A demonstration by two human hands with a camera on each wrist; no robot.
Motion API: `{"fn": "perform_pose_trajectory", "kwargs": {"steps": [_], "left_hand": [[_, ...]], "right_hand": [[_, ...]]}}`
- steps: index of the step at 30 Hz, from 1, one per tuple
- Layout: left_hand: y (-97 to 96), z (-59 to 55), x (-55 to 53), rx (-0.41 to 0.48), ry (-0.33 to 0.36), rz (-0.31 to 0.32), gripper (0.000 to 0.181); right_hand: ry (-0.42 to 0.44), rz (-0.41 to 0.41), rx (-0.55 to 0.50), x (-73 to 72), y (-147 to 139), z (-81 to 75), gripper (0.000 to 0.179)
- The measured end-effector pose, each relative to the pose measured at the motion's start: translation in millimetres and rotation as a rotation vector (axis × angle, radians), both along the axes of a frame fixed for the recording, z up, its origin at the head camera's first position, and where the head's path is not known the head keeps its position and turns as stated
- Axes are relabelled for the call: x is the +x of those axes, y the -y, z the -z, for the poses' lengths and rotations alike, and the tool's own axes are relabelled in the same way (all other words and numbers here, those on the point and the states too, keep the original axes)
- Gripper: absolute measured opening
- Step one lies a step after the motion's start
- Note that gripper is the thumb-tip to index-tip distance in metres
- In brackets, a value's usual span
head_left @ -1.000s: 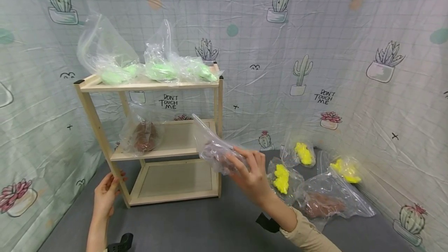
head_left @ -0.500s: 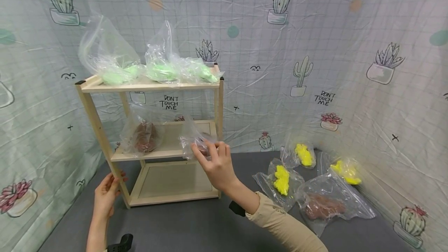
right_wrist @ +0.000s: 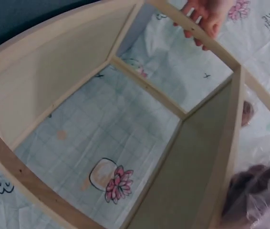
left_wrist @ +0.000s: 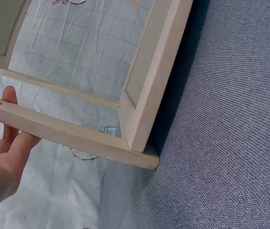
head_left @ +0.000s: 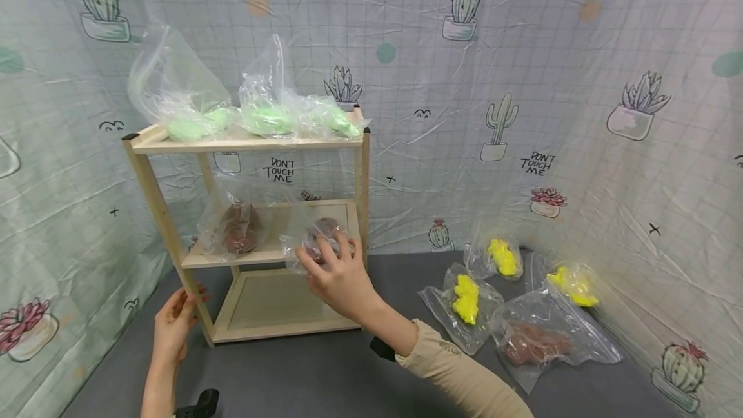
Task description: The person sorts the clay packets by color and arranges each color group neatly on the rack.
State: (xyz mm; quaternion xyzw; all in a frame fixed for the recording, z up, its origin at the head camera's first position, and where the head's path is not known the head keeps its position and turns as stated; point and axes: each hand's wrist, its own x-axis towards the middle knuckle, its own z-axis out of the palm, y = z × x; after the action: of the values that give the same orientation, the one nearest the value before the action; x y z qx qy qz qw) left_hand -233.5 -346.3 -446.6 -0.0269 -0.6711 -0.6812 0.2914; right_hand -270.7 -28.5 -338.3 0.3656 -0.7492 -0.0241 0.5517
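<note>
My left hand (head_left: pixel 172 326) holds the front left post of a wooden rack (head_left: pixel 159 211), fingers behind the post and thumb in front; the left wrist view shows the same grip. At the right half of the middle shelf, my right hand (head_left: pixel 344 281) holds a clear zip bag (head_left: pixel 316 237) with a dark reddish-brown lump inside, fingertips curled over the plastic. In the right wrist view this bag (right_wrist: pixel 256 195) shows at the lower right, most of the hand out of frame. Left of it on that shelf stands another bag with a brown lump (head_left: pixel 240 228).
Bags with pale green lumps (head_left: pixel 269 118) line the top shelf. The bottom shelf (head_left: pixel 278 302) sits just above the grey tabletop (head_left: pixel 302 379). On the right lie bags with yellow lumps (head_left: pixel 466 300) and one bag with a brown lump (head_left: pixel 536 340). Cactus-print cloth (head_left: pixel 418 69) hangs behind.
My right hand has carried its bag leftward from beside the rack onto the right part of the middle shelf. My left hand stays on the post.
</note>
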Motion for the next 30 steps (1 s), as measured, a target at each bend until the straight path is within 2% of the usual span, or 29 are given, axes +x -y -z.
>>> {"fn": "perform_pose_trajectory", "kwargs": {"steps": [1, 5, 7, 9, 13, 14, 20, 21, 22, 23, 26, 30], "left_hand": [[5.6, 6.7, -4.4, -0.002, -0.019, 0.013, 0.033], [30.3, 36.8, -25.4, -0.046, -0.014, -0.007, 0.039], [40.9, 51.0, -35.4, -0.061, -0.009, -0.024, 0.04], [45.8, 58.0, -40.8, -0.073, 0.007, -0.042, 0.039], [44.7, 58.1, -41.3, -0.044, -0.018, 0.007, 0.037], [42.4, 53.8, -38.8, -0.04, -0.022, 0.032, 0.036], [41.6, 53.7, -37.7, -0.041, -0.039, 0.037, 0.036], [43.7, 58.5, -40.6, -0.04, -0.036, 0.007, 0.036], [45.0, 60.2, -41.8, -0.03, -0.039, 0.006, 0.036], [46.5, 62.0, -43.4, -0.045, -0.018, -0.021, 0.036], [50.1, 68.5, -49.1, -0.017, 0.035, -0.08, 0.039], [50.5, 68.9, -49.0, -0.019, 0.1, -0.11, 0.043]], "right_hand": [[0.029, -0.011, 0.011, 1.3, -1.4, -0.4, 0.048], [0.123, -0.066, 0.023, 5.2, -6.9, -3.1, 0.043], [0.128, -0.09, 0.033, 5.9, -9.0, -3.8, 0.041], [0.106, -0.102, 0.047, 5.3, -10.0, -3.4, 0.039], [0.07, -0.117, 0.032, 1.7, -9.8, 0.2, 0.035], [0.075, -0.128, 0.009, 0.7, -9.6, 1.3, 0.035], [0.103, -0.186, -0.112, -7.1, -4.1, 3.5, 0.032], [0.094, -0.181, -0.118, -8.8, -2.0, 3.5, 0.03], [0.079, -0.171, -0.123, -10.2, 0.3, 3.5, 0.029], [0.06, -0.159, -0.124, -11.7, 3.1, 3.8, 0.028], [-0.005, -0.138, -0.147, -17.4, 12.7, 7.1, 0.029], [-0.055, -0.125, -0.161, -23.2, 26.6, 9.9, 0.032]]}}
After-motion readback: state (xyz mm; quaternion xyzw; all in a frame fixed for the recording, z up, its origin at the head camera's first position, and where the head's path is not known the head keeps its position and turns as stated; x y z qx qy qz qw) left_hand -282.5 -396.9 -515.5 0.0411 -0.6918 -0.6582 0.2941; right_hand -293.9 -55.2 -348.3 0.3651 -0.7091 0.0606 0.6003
